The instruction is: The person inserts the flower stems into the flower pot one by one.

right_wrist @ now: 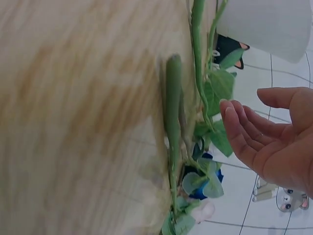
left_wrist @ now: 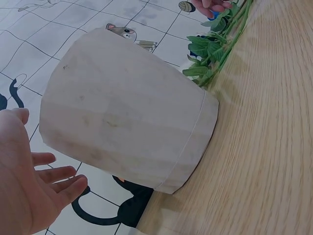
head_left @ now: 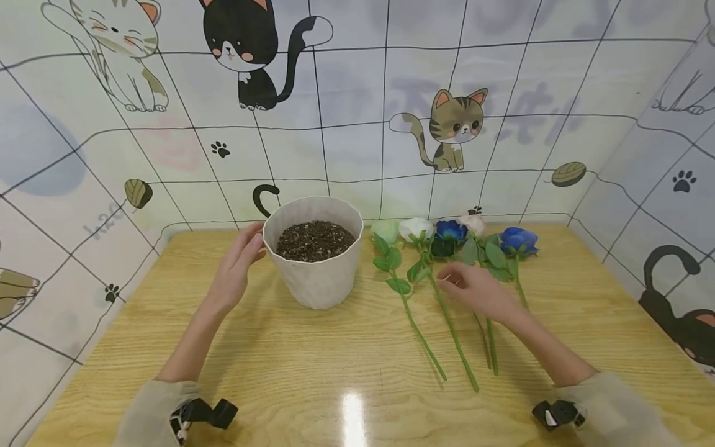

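A white flowerpot [head_left: 318,279] with dark soil [head_left: 315,241] in it stands left of the middle of the table. My left hand [head_left: 237,264] is at the pot's left side, fingers extended by the rim; in the left wrist view a gap shows between the hand and the pot wall [left_wrist: 122,107]. Above the stems hovers my right hand [head_left: 475,288], its fingers loosely bent and holding nothing. Beneath and around it lie a pale green rose [head_left: 385,231], a white rose [head_left: 416,228], a dark blue rose [head_left: 450,230], a pale pink rose [head_left: 472,225] and a blue rose [head_left: 519,241].
The wooden table [head_left: 279,366] runs back to a wall cloth [head_left: 357,149] printed with cats and grid lines. Green stems [head_left: 454,335] point toward the table's front. Black wrist devices sit on both sleeves.
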Demonstrator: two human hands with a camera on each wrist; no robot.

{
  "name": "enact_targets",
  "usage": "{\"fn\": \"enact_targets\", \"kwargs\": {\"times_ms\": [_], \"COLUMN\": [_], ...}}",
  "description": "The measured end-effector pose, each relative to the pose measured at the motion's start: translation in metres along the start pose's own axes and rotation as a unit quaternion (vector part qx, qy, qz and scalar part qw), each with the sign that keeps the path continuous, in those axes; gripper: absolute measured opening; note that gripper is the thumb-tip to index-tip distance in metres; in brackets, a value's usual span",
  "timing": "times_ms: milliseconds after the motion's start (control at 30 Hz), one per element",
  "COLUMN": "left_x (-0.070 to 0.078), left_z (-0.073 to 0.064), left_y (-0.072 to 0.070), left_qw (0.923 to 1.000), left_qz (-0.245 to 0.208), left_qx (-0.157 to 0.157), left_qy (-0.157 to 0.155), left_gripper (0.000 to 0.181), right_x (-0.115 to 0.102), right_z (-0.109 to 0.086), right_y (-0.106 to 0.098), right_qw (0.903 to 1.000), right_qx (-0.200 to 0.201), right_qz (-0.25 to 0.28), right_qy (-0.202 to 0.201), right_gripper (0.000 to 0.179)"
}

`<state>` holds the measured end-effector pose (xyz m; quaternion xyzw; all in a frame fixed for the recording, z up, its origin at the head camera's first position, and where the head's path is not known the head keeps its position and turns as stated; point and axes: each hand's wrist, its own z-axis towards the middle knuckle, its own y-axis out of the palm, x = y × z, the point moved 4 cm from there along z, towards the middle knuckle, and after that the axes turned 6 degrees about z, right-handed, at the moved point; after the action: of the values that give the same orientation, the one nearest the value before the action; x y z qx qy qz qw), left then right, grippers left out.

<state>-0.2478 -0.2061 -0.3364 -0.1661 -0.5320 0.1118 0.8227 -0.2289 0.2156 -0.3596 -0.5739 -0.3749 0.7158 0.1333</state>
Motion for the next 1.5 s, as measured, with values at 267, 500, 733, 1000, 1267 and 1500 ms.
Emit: {"fn": "enact_targets", "kwargs": {"times_ms": [267,500,733,1000,1267,1500], "left_x": [0.004,0.005,0.006,0.004,0.003,0.003], "left_z": [0.003,0.006,0.008,0.009,0.009,0.009], "left_y": [0.003,0.007,0.010,0.011,0.012,0.013], "left_qw": [0.9998,0.9994,0.9991,0.9986,0.9977,0.9974], "left_qz": [-0.019,-0.030,-0.036,-0.044,-0.059,-0.064], "left_qx": [0.007,0.013,0.017,0.027,0.031,0.030], "left_qy": [-0.008,-0.008,-0.013,-0.013,-0.010,-0.013], "left_gripper": [0.053,0.054,0.055,0.057,0.053,0.053], "right_x": [-0.005,-0.011,-0.010,-0.013,-0.018,-0.020], "right_z": [0.013,0.023,0.027,0.036,0.042,0.044], "right_y": [0.027,0.045,0.058,0.066,0.069,0.067], "right_qw": [0.9998,0.9999,0.9982,0.9971,0.9949,0.9942], "right_qx": [-0.014,-0.008,-0.001,0.011,-0.003,-0.006], "right_qz": [0.013,-0.003,-0.004,-0.037,-0.009,-0.003], "right_qy": [0.000,0.011,0.060,0.065,0.100,0.107], "right_gripper": [0.025,0.021,0.019,0.018,0.026,0.047]}}
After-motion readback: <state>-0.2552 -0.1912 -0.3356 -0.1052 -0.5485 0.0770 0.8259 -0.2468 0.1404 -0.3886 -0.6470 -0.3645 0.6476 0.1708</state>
